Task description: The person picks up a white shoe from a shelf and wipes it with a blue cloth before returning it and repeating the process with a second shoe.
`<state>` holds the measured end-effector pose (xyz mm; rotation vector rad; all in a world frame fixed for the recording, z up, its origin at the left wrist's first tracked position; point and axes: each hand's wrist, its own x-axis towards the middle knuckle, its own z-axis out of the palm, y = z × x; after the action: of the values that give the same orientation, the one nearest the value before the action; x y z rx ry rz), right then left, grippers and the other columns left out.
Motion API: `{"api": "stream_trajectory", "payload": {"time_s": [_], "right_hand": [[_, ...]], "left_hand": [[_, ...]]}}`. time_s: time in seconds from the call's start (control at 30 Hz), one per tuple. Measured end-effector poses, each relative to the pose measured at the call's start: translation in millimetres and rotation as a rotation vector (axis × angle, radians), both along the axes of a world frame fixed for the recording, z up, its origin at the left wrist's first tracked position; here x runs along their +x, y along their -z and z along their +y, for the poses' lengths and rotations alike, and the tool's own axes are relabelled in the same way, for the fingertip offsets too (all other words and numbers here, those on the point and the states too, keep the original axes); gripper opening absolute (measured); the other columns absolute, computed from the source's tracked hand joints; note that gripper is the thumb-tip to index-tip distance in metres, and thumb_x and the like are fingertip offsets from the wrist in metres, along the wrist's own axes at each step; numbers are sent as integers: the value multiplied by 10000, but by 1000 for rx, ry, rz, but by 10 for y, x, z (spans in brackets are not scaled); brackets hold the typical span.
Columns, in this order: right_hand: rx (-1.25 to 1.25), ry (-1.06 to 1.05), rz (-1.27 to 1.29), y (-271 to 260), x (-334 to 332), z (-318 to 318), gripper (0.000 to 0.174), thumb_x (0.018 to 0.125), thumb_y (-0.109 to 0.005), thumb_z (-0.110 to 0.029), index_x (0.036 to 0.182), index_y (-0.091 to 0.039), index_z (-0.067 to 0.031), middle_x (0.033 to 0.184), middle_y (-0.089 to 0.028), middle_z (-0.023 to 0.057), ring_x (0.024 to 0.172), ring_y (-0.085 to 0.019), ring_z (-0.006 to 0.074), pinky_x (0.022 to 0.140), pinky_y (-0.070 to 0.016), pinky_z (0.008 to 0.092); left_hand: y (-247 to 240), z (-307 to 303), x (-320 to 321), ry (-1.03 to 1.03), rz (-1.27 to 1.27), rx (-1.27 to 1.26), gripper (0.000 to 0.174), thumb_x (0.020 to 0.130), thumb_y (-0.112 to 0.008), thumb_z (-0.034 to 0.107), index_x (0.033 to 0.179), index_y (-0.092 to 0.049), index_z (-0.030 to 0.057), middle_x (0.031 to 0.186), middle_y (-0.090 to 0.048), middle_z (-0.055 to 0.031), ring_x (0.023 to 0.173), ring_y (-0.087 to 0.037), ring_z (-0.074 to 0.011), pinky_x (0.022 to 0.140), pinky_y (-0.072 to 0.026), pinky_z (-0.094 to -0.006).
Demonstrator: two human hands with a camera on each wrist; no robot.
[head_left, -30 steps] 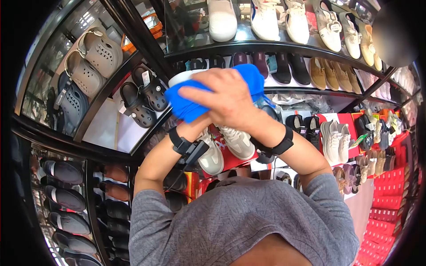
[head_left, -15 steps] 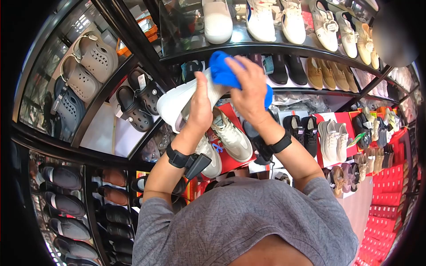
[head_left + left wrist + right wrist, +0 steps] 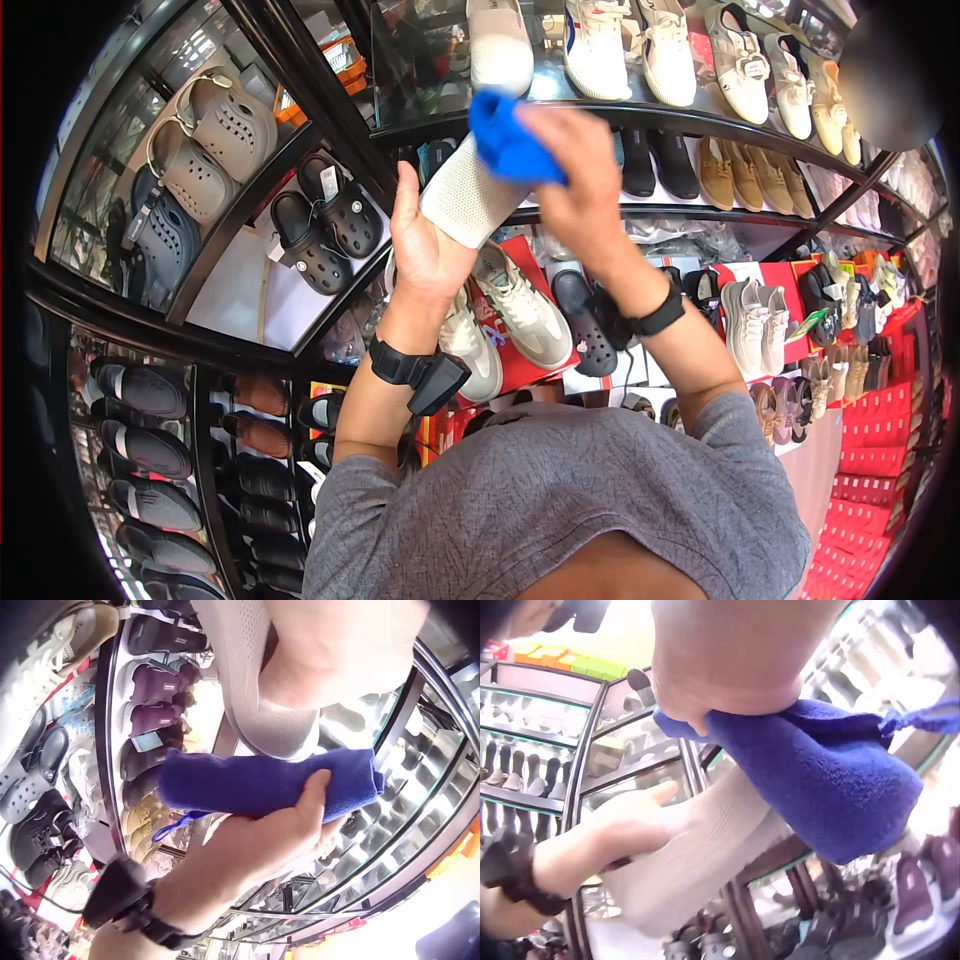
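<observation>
My left hand [image 3: 425, 250] holds a white shoe [image 3: 465, 200] with a knitted upper, tilted up before the shelves. In the head view its thumb points up along the side, and the fingers are hidden by the shoe. A blue cloth [image 3: 505, 140] is gripped by my right hand [image 3: 580, 170], which is blurred, over the far part of the shoe. The left wrist view has the folded cloth [image 3: 255, 784] right at the rounded end of the shoe [image 3: 285, 742]. In the right wrist view a corded loop [image 3: 922, 720] hangs from the cloth.
Below the hands, a pair of grey-white sneakers [image 3: 525, 320] sits on a red box, beside a dark clog [image 3: 585, 320]. Shelves of white shoes [image 3: 600, 60] stand ahead. Clogs [image 3: 320, 240] fill the left shelves, with a black post [image 3: 300, 80] close by.
Earlier both hands were close together around the cloth and shoe. The shoe then showed its side; now its knitted upper faces the camera. The cloth has shifted across its far part.
</observation>
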<state>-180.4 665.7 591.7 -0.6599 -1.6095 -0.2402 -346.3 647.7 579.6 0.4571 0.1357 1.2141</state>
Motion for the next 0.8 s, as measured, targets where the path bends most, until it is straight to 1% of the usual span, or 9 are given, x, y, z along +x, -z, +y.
{"api": "stream_trajectory", "payload": {"time_s": [0.1,0.3,0.37,0.5,0.53,0.6,0.67,0.7,0.8], "right_hand": [[48,121,18,-262,83,146,583,584,-554,37,1130,-620,-155,1066,-583,99,953,-527,309,836,-429,389],[1,188,-34,-2,-30,49,541,600,-585,-1,1113,-633,-167,1112,-575,89,992,-515,299,830,-398,377],[-16,161,-56,136,-88,-33,554,577,-576,4,1104,-637,-157,1130,-574,87,1008,-512,306,828,-395,373],[-64,-20,-61,403,-224,-276,585,536,-558,32,1095,-636,-124,1129,-578,94,994,-516,321,837,-413,395],[-81,-88,-42,455,-231,-328,578,554,-553,40,1106,-628,-112,1127,-578,111,994,-528,324,843,-426,401],[-136,-191,-3,637,-279,-394,560,585,-536,61,1118,-617,-92,1123,-580,132,1003,-542,326,849,-437,403],[-269,-287,-73,770,-281,-505,553,596,-528,73,1121,-611,-80,1119,-582,141,1012,-546,329,865,-436,402],[-401,-382,-143,786,-269,-542,546,607,-519,84,1124,-606,-68,1116,-585,150,1021,-549,331,881,-435,401],[-381,-384,-57,653,-172,-438,543,604,-518,97,1120,-599,-51,1110,-589,155,1042,-548,334,914,-426,393]], "left_hand": [[-65,-56,110,8,-23,-4,764,909,-412,538,1363,-300,-66,1396,-373,-213,1288,-364,-341,1100,-217,-478],[-90,4,138,25,-111,4,763,904,-419,530,1360,-304,-71,1386,-387,-210,1282,-373,-333,1102,-216,-465],[-67,44,98,132,-266,32,749,918,-372,538,1340,-331,-79,1358,-419,-201,1242,-419,-331,1084,-252,-463],[-83,128,-32,-59,-105,-23,747,889,-429,543,1293,-395,-84,1269,-502,-216,1169,-487,-331,1033,-343,-434],[-31,189,-111,52,-243,5,771,881,-461,534,1340,-337,-74,1346,-426,-228,1234,-420,-356,1074,-279,-454],[10,227,-204,211,-405,85,760,876,-480,510,1349,-330,-65,1375,-402,-210,1274,-377,-344,1097,-233,-445],[-117,169,-196,21,-379,23,735,877,-492,478,1356,-328,-55,1398,-383,-190,1304,-340,-326,1114,-190,-435],[-118,177,-226,21,-369,100,699,889,-483,443,1358,-327,-52,1406,-378,-179,1308,-340,-316,1119,-182,-432],[-111,227,-322,81,-487,119,708,877,-492,453,1350,-341,-53,1394,-390,-187,1302,-349,-326,1115,-187,-453]]}}
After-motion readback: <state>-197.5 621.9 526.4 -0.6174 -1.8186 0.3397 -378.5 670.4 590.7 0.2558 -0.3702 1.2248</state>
